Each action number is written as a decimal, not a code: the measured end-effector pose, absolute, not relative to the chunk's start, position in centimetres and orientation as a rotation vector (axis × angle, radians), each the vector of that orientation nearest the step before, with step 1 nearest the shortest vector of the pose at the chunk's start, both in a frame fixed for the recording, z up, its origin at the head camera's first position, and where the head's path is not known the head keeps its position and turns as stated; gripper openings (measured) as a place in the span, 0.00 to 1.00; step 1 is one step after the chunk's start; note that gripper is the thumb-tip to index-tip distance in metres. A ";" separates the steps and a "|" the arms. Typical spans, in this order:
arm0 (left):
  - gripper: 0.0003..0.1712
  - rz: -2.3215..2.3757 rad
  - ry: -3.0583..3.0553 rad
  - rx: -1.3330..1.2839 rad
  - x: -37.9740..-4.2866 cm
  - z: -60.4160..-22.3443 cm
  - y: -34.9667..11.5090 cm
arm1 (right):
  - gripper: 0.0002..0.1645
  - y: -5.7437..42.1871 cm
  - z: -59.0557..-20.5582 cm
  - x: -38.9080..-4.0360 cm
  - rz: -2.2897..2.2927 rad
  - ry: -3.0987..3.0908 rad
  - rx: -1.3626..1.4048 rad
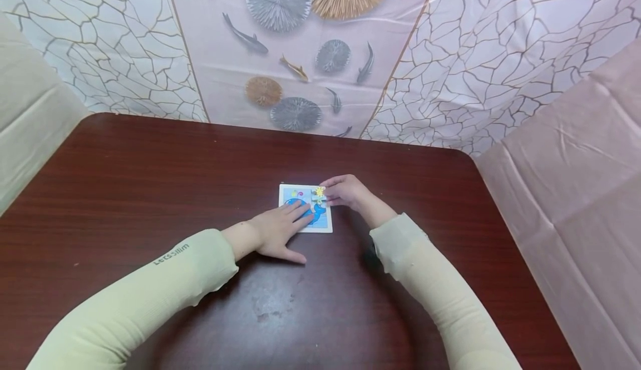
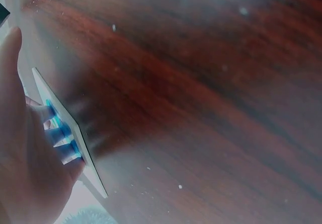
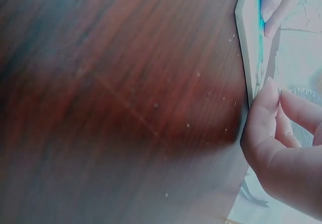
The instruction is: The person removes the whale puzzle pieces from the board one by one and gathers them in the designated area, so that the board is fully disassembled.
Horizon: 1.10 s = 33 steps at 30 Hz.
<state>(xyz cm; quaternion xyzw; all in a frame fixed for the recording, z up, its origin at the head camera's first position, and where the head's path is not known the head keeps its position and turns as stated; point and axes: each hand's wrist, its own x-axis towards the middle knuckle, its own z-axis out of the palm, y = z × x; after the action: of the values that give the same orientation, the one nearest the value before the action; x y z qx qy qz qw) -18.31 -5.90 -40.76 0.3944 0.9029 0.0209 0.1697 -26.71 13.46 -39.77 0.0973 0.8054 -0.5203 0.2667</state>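
A piece (image 1: 319, 192) is held by the right hand (image 1: 349, 192) at the far right corner of a puzzle board (image 1: 329, 222), whose remainder is spread leftward and nearer from that grip. Left of the grip, the board is partly covered by the left hand (image 1: 279, 229). The board is supported by a table (image 1: 200, 164), backed beyond the grip by a cloth (image 1: 310, 89).

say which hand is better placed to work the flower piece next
Probably the right hand: it already pinches the yellow flower piece, while the left hand rests across the puzzle.
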 end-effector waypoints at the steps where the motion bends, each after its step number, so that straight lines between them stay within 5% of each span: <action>1: 0.55 0.063 2.565 1.118 -18.3 -40.8 -5.9 | 0.18 13.5 -39.7 -26.7 -1.417 2.163 0.264; 33: 0.55 0.027 2.577 1.147 -18.2 -40.9 -5.9 | 0.25 21.0 -38.6 -27.0 -1.584 2.126 0.255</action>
<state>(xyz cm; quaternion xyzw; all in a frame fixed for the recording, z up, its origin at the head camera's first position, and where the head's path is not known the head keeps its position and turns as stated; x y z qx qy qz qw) -18.19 -5.93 -40.89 0.4014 0.9018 0.0093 0.1597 -27.04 21.05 -38.63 0.0931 0.7756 -0.5777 0.2366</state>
